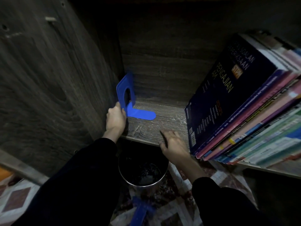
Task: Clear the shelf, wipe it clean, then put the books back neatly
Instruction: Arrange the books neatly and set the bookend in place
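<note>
Here, head view, dim light. The shelf (164, 111) is bare on its left half. Streaky marks show on the board, wipe traces or dust, cannot say which.

The left hand (116, 119) pinches the near edge of the blue bookend (126, 93). Its upright plate is close against the left side panel (48, 82), and its foot lies flat on the board, pointing right. Judged: it is being seated in the corner so a row can start against it.

The right hand (172, 142) rests at the shelf's front lip, fingers spread and relaxed, holding nothing. It is likely steadying.

The books (254, 115) fill the right part of the shelf. A dark-covered book (228, 88) is outermost, its cover turned to the gap. The row seems tilted toward the gap, though the wide lens may exaggerate this. Nothing props it, so it could slump into the open space.

Below the shelf front, between the sleeves, a round dark bin (143, 168) stands on a patterned floor covering (14, 198). A blue object (141, 211) lies near it, too blurred to name.
</note>
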`<state>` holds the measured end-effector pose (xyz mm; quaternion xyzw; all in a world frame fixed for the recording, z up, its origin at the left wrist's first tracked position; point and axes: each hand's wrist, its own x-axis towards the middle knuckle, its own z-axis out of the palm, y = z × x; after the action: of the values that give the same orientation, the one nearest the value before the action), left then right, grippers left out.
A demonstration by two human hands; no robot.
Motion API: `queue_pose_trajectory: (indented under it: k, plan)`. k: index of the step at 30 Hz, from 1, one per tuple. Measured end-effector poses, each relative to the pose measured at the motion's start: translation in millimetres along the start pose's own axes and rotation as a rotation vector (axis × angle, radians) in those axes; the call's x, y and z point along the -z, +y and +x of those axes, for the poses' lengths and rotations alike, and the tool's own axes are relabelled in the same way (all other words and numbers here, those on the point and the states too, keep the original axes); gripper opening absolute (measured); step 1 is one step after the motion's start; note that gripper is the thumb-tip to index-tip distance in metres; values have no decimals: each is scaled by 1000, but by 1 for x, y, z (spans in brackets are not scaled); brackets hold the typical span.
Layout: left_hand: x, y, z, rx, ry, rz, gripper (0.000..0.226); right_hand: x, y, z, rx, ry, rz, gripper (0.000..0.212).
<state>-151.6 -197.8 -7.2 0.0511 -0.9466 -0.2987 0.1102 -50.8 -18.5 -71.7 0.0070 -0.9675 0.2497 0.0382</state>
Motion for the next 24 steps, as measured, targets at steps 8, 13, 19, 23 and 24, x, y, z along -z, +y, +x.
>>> queue_pose_trajectory:
  k: [8, 13, 19, 23, 24]
  plan:
    - [22, 1, 2, 176, -165, 117, 52, 49, -22, -5, 46, 51, 192, 36]
    - [38, 64, -45, -86, -256, 14, 26, 119, -45, -49, 235, 686, 330, 33]
    - [60, 197, -110, -798, -70, -488, 29, 194, -28, -92, 92, 1278, 169, 32]
    - [56, 243, -132, -1042, -114, -456, 39, 212, -9, -98, -101, 1274, 179, 54]
    - [52, 247, -135, -1069, -145, -419, 39, 213, -5, -99, -110, 1231, 166, 57]
